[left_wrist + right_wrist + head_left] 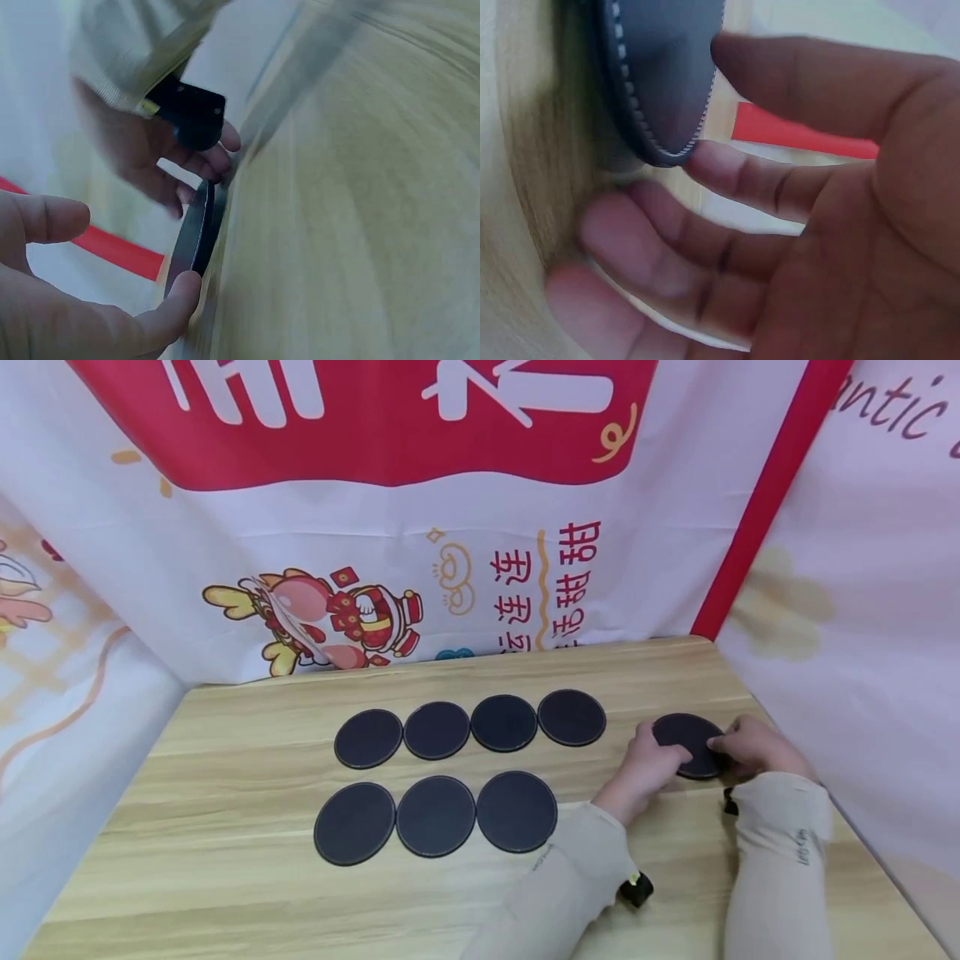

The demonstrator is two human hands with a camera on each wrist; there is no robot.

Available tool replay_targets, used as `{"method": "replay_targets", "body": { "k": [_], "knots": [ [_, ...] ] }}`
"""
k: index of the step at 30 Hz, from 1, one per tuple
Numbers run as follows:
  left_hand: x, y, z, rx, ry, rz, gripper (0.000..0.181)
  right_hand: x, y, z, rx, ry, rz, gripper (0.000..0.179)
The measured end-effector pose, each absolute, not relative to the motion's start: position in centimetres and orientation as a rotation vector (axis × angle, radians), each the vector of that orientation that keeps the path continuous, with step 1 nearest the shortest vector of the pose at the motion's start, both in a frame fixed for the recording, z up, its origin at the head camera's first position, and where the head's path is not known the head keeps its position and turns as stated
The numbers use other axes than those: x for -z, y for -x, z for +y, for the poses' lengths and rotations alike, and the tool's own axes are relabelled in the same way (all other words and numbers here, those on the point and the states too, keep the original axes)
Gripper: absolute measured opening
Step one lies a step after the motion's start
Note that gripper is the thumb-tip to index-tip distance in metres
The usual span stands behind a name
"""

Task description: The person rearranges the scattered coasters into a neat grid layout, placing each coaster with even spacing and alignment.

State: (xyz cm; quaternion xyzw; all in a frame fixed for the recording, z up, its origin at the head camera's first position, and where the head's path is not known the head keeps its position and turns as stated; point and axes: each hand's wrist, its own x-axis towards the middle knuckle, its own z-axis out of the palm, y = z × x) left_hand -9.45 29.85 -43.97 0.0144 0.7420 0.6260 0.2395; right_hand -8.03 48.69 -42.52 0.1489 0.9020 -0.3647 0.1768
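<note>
At the table's right side lies a round black coaster (686,731) with light stitching round its rim, between both hands. My left hand (647,762) holds its left side, thumb on the near edge. Its opposite side is pinched by my right hand (759,748), with the thumb over the top and the index finger at the rim. In the left wrist view the coaster (196,232) shows edge-on, with a second dark layer below it; whether that is another coaster I cannot tell. The right hand's lower fingers (622,232) spread beside the rim, near the wood.
On the wooden table (225,893), a back row of several black coasters (504,723) lies edge to edge. Three more coasters (436,816) form a front row. Printed white cloth (465,510) hangs behind and along both sides. Small black devices (636,889) sit at the wrists.
</note>
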Motion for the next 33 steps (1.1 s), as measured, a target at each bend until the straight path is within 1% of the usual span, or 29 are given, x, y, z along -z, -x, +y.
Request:
{"method": "replay_targets", "body": {
  "k": [4, 8, 11, 12, 13, 15, 16, 19, 26, 30, 33],
  "knots": [
    [44.0, 9.7, 29.3, -1.865, 0.023, 1.902, 0.066, 41.9, 7.5, 48.5, 1.25, -0.391, 2.481, 0.022],
    [43.9, 9.7, 28.6, -1.956, 0.045, 1.836, 0.064, 41.0, 7.3, 47.8, 1.349, -0.306, 2.473, 0.025],
    [43.7, 9.6, 27.9, -2.005, 0.049, 1.779, 0.062, 39.9, 7.2, 47.2, 1.358, -0.25, 2.487, 0.017],
    [43.6, 9.6, 27.6, -2.019, 0.052, 1.761, 0.062, 39.6, 7.2, 47.0, 1.367, -0.234, 2.487, 0.017],
    [43.4, 9.5, 27.2, -2.033, 0.06, 1.751, 0.061, 39.3, 7.2, 46.8, 1.379, -0.215, 2.479, 0.021],
    [43.1, 9.5, 26.4, -2.067, 0.084, 1.749, 0.062, 38.7, 7.1, 46.2, 1.407, -0.182, 2.456, 0.041],
    [43.0, 9.6, 26.0, -2.087, 0.094, 1.756, 0.061, 38.5, 7.1, 45.8, 1.427, -0.166, 2.441, 0.047],
    [42.6, 9.8, 24.4, -2.158, 0.111, 1.784, 0.059, 38.0, 7.1, 44.5, 1.476, -0.112, 2.4, 0.058],
    [43.2, 10.2, 20.8, -2.238, 0.083, 1.869, 0.054, 37.8, 6.7, 40.7, 1.532, -0.052, 2.343, 0.065],
    [43.4, 10.3, 18.5, -2.188, -0.022, 1.948, 0.055, 38.8, 6.1, 38.7, 1.56, -0.07, 2.313, 0.065],
    [43.2, 10.4, 16.4, -2.058, -0.16, 2.034, 0.056, 39.7, 5.6, 37.3, 1.607, -0.097, 2.284, 0.064]
  ]
}}
